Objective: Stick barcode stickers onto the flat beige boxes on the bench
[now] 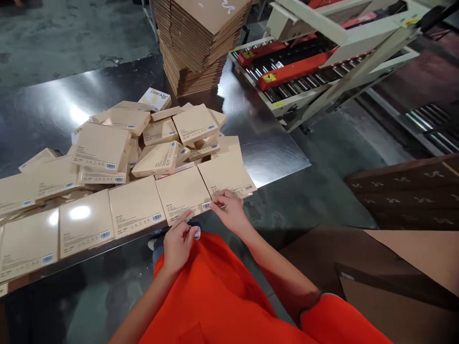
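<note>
My left hand (178,242) is closed on a small roll of barcode stickers (197,233), held just off the table's front edge, with its index finger reaching to the flat cream box (184,191) in front of me. The fingers of my right hand (230,210) pinch together at that box's lower right corner, on a barcode sticker (206,206). Another cream box (227,179) lies right beside it, under my right fingertips. To the left, a row of similar boxes (136,205) runs along the edge, each with a barcode sticker at its lower right.
Behind the row, several more cream boxes (102,143) lie heaped on the shiny metal table (272,148). A tall stack of flattened cardboard (201,43) stands at the back. Rightward are a roller conveyor (297,71) with red rails and brown cartons (405,191).
</note>
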`<state>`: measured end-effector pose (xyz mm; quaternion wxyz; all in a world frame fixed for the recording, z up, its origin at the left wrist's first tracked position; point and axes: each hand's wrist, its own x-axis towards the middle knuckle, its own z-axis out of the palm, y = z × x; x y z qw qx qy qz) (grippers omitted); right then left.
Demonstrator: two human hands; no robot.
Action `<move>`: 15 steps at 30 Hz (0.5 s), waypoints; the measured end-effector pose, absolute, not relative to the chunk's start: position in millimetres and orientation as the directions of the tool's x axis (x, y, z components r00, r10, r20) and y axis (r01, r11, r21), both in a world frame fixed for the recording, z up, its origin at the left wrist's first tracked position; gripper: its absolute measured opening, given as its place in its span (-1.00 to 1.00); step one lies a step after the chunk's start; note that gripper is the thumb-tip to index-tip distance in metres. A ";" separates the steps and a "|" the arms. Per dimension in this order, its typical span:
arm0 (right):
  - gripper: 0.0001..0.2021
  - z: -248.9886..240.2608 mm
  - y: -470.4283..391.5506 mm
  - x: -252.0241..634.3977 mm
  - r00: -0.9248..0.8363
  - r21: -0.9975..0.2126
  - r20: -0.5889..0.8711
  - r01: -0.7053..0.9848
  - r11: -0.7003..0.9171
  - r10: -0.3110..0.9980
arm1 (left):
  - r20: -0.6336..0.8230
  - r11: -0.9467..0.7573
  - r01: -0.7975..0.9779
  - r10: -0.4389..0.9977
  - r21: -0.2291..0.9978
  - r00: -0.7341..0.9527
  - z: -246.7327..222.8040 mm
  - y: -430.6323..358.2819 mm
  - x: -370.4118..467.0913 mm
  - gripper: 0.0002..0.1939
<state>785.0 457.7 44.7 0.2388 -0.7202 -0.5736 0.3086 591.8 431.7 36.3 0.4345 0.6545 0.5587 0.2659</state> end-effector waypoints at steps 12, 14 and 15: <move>-0.85 41.2 457.0 773.7 0.167 -0.511 -0.165 0.828 -0.229 0.972 | -0.177 0.030 0.509 0.954 0.860 0.242 33.0 432.2 589.6 -0.64; -0.85 40.5 456.4 772.2 0.169 -0.497 -0.132 0.841 -0.213 0.977 | -0.177 0.025 0.516 0.953 0.856 0.248 33.3 432.2 589.2 -0.64; -0.85 40.3 456.1 771.3 0.169 -0.487 -0.119 0.849 -0.206 0.978 | -0.173 0.019 0.517 0.952 0.856 0.251 33.7 432.2 589.1 -0.64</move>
